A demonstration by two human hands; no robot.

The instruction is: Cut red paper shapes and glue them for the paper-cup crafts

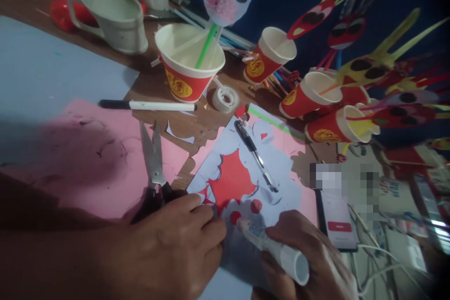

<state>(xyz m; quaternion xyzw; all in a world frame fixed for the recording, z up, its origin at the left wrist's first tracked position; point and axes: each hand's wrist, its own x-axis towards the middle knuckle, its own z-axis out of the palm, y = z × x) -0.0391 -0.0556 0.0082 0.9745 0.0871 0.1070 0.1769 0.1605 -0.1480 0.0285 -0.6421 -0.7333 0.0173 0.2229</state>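
Observation:
My right hand [302, 253] is closed round a white glue tube [277, 248]. The tube's tip points down at a small red paper circle [235, 218] and seems to touch its edge. My left hand [186, 239] rests with curled fingers just left of that circle; its fingertips are hidden, so I cannot make out what they hold. Another red circle [256, 206] lies a little farther off. Beneath both are pale blue paper scraps [277, 173] and a cut red sheet [232, 176]. Black-handled scissors [157, 173], blades slightly apart, lie behind my left hand.
A clear pen [258, 159], a white marker [151, 105] and a tape roll [225, 99] lie ahead. Red paper cups [190, 82] with paper faces on sticks stand behind. A pale jug [116, 21] is back left; a phone [335, 220] and cables [383, 262] are right.

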